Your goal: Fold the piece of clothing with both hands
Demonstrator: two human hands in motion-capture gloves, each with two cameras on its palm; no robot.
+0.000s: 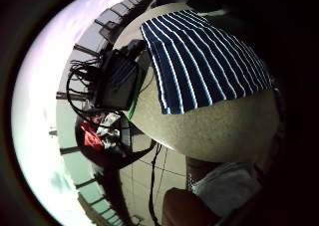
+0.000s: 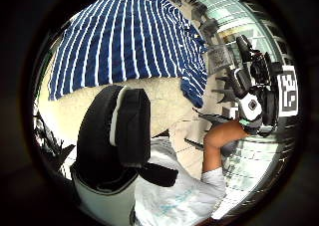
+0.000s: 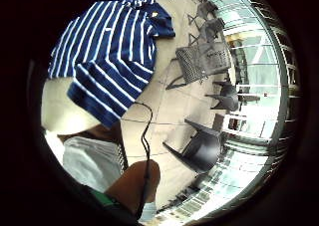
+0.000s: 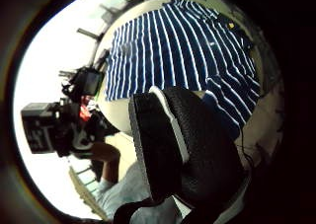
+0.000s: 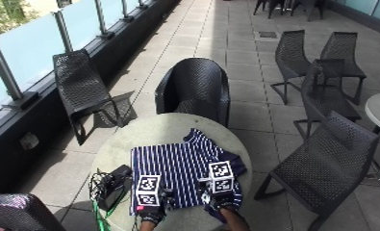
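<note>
One garment only: a navy shirt with thin white stripes (image 5: 183,175), spread flat on the round pale desk (image 5: 170,127), collar end away from the person, one sleeve lying out toward the desk's right edge and, in the right little finger side palm view, drooping a little over the rim. Both hands sit at the near hem: left hand (image 5: 151,211) at the left corner, right hand (image 5: 220,201) at the right corner. From the outside view I cannot tell whether the fingers pinch cloth or merely hover; both thumb-side palm views show a gloved thumb held clear above the desk with no fabric in it, so both hands read as released, nothing grasped. Judgement on handling: light knit cloth, soft, limp, no stiffness to hold a shape, will sag and crease wherever unsupported, not fragile, unlikely to slide far on the speckled top. Best holds look like the two hem corners or the side seams, lifted evenly so the fold line stays straight. Black box with tangled cables (image 5: 112,185) lies just beside the shirt's left edge; a snag risk
</note>
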